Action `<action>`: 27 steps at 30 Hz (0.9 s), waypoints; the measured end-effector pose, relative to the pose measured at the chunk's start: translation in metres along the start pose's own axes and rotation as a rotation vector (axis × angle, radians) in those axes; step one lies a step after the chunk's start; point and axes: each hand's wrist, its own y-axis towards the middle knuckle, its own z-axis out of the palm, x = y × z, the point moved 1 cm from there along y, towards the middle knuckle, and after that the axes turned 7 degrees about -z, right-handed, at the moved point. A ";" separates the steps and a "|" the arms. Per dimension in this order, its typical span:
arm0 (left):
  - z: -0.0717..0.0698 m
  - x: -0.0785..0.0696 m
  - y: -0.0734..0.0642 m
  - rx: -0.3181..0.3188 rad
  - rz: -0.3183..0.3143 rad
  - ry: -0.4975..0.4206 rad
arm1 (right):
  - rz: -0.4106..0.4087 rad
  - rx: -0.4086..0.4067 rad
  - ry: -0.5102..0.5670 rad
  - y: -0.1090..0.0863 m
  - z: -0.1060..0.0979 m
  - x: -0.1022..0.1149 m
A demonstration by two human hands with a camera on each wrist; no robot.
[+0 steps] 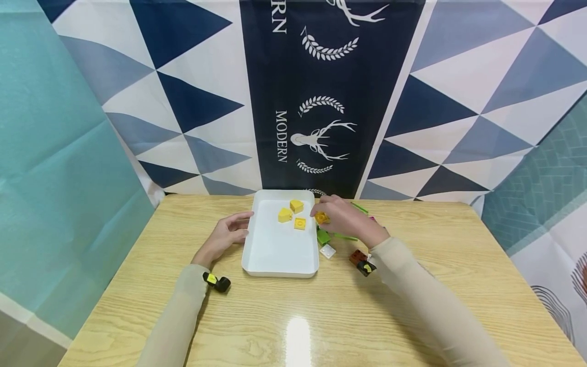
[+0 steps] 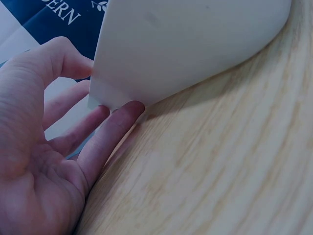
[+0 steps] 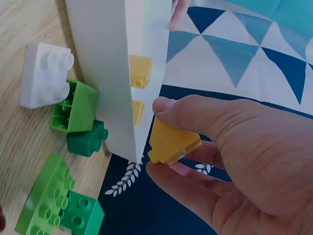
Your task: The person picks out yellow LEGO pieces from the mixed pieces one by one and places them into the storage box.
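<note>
A shallow white tray [image 1: 279, 255] lies on the table between the hands. Inside it, toward the far right, are two wedge-shaped yellow blocks [image 1: 285, 215] and a square yellow block [image 1: 300, 224]. My left hand [image 1: 224, 234] is at the tray's left side, its fairly straight fingers and thumb touching the rim and outer wall. Just past the right rim, my right hand [image 1: 341, 216] pinches a wedge-shaped yellow toy block [image 3: 173, 139] between thumb and fingers, raised above the loose blocks.
Right of the tray lie a white block [image 3: 44, 76], a light green block [image 3: 76, 107], a dark green block [image 3: 88, 139] and a long lime block [image 3: 44, 200]. A brown block [image 1: 357, 257] sits closer in, below the right wrist. Patterned cloth [image 1: 298, 102] hangs behind the table.
</note>
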 end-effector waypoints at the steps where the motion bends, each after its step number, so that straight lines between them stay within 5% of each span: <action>1: 0.000 0.000 0.000 0.001 0.000 -0.001 | 0.001 0.002 0.008 0.002 0.000 0.000; 27: 0.000 0.000 0.000 -0.005 -0.012 -0.009 | -0.033 0.047 0.054 0.041 0.020 0.025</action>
